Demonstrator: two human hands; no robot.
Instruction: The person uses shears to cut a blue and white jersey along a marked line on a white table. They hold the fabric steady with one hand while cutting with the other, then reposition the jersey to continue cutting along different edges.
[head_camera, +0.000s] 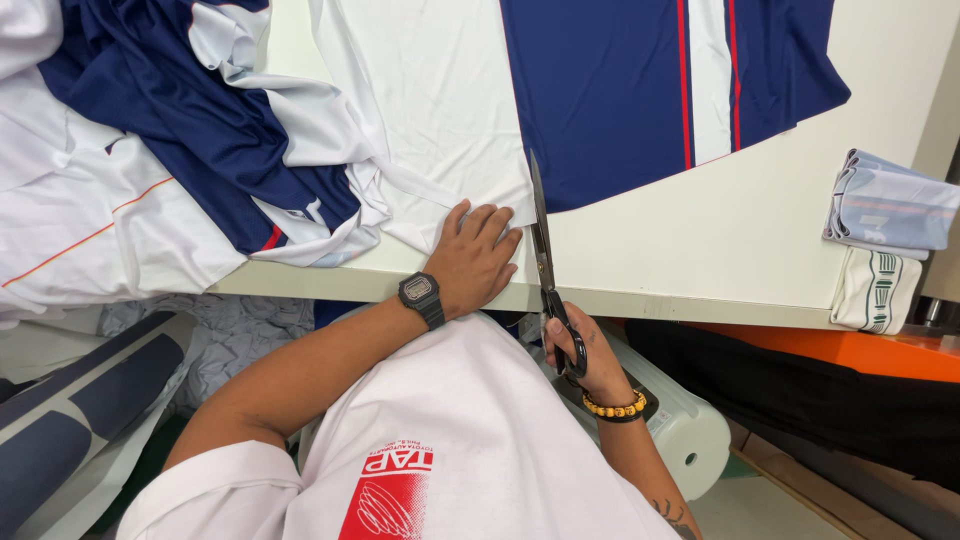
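My left hand (478, 258) lay flat on the white fabric (440, 110) at the table (720, 250) edge (thin, slippery stuff, I judged), while my right hand (585, 355) gripped the scissors (543, 255), blades closed alongside.

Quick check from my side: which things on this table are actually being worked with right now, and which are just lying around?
In use:
- scissors, held by the right hand
- white and navy fabric panel, pressed flat by the left hand

Lying about:
- heap of navy and white fabric, table's left
- folded pale blue cloth, right edge
- white folded piece with green trim below it
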